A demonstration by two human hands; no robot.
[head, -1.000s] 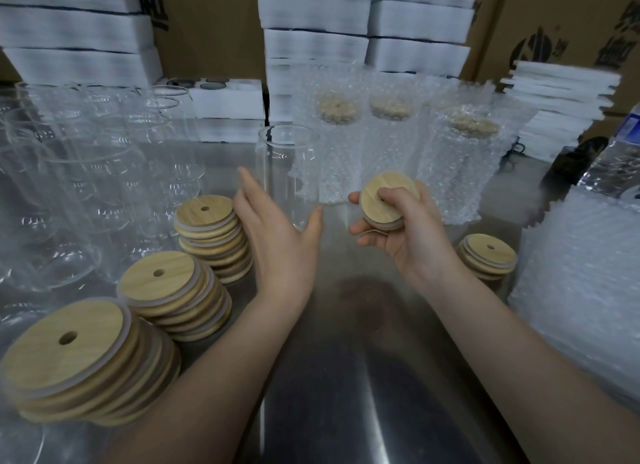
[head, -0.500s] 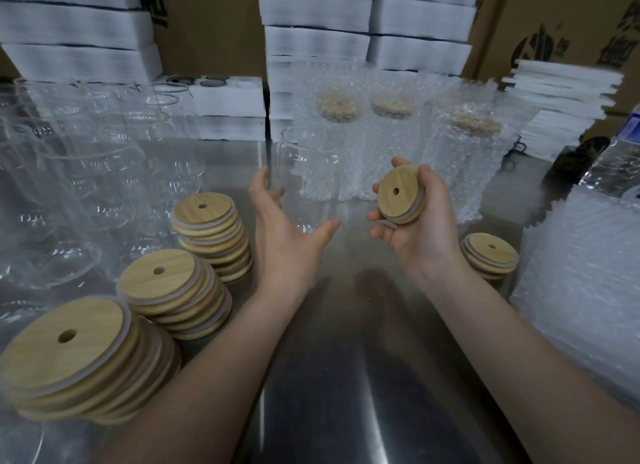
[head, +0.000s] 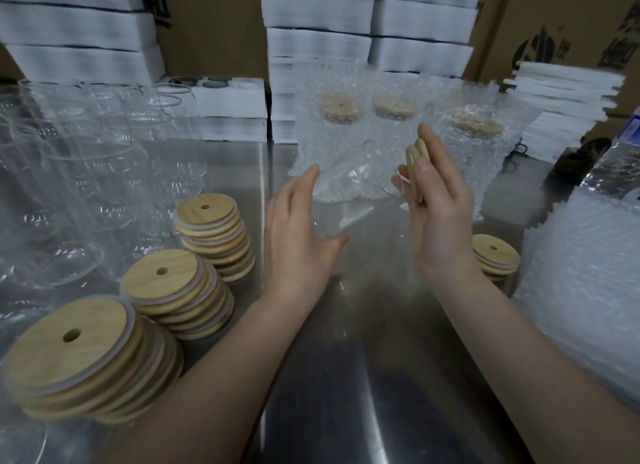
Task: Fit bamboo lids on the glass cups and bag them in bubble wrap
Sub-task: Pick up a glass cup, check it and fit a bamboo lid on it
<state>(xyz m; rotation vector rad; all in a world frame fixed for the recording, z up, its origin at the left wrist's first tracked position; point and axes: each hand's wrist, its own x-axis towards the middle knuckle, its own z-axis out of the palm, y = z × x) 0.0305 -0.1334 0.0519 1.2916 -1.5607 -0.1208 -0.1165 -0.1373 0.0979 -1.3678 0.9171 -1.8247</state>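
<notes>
We count four lid stacks (head: 166,280), three on the left and one small one on the right. We also count one loose lid (head: 415,172), one glass cup (head: 353,193) held up in the middle, and three wrapped cups (head: 341,134) at the back. The bare glasses (head: 86,172) on the left are too blurry to count.

Leaving a bare lane of steel table (head: 363,377) running up the middle from the near edge, between the forearms. Being blocked at its far end by the left hand (head: 298,235) gripping a tilted glass (head: 349,193) and the right hand (head: 440,214) pinching a lid (head: 415,172) on edge just beside it. Crowding the left side with three stacks of lids (head: 173,290) and empty cups (head: 86,172) packed close behind. Walling off the back with wrapped cups (head: 341,145) and foam boxes (head: 318,30). Narrowing the right with a bubble wrap heap (head: 581,290) and a short lid stack (head: 495,255) near the wrist.
</notes>
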